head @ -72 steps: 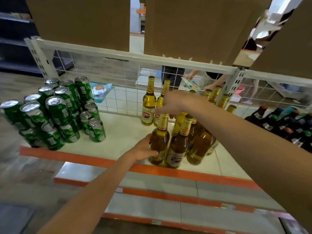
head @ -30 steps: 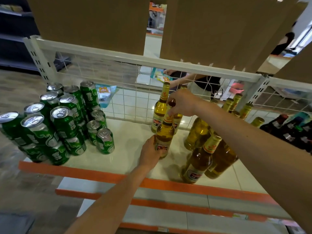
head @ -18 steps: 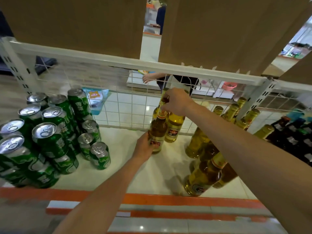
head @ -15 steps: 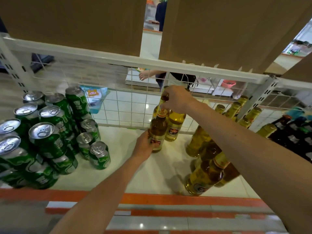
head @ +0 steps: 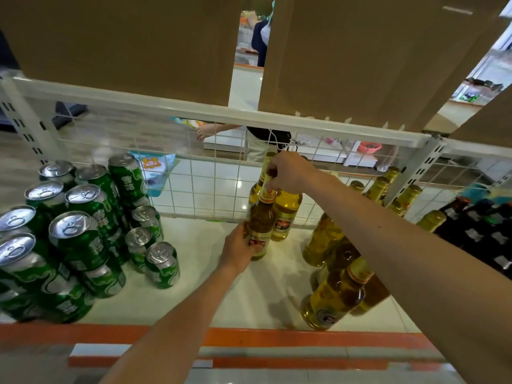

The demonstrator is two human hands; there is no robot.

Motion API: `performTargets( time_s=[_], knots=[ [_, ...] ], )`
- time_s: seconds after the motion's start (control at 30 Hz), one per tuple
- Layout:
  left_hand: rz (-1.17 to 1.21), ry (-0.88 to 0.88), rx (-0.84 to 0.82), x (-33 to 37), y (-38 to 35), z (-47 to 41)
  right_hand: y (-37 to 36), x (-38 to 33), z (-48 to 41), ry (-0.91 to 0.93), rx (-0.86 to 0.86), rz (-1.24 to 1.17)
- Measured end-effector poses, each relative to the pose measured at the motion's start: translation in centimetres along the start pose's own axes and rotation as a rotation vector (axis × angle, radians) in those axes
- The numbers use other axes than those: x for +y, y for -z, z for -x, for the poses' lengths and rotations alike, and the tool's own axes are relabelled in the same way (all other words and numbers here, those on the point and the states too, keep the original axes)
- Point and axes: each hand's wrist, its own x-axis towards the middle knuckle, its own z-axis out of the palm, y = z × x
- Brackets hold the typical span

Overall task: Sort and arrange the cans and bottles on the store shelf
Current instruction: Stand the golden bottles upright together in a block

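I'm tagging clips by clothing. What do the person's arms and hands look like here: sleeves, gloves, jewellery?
Both forearms are bare as far as the frame shows, with no sleeve in view. The left hand and right hand wear no gloves, and no watch, bracelet or ring is visible.

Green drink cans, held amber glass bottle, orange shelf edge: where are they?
Green drink cans (head: 86, 250), head view, label of a front can.
Held amber glass bottle (head: 261, 217), head view, its shoulder.
Orange shelf edge (head: 304, 338), head view, front strip.
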Motion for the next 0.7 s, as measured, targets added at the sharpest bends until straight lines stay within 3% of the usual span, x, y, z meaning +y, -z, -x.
performTargets(
  time_s=[0.13, 0.3, 0.53, 0.7],
  knots=[
    [-0.012, 0.024, -0.013, 0.1, -0.3, -0.1, 0.0, 0.0, 0.5, 0.017, -0.014, 0.031],
    [-0.119, 0.062, -0.142, 0.6, 1.7, -0.6, 1.6, 1.6, 0.9, 0.004, -0.058, -0.082],
    [-0.209, 0.051, 0.032, 2.9, 5.0, -3.8, 2.6, 2.4, -2.2, -0.027, 0.151, -0.090],
    [-0.146, 0.015, -0.033, 4.9, 5.1, -7.4, 1.3, 1.4, -5.0, 0.023, 0.118, -0.025]
  ],
)
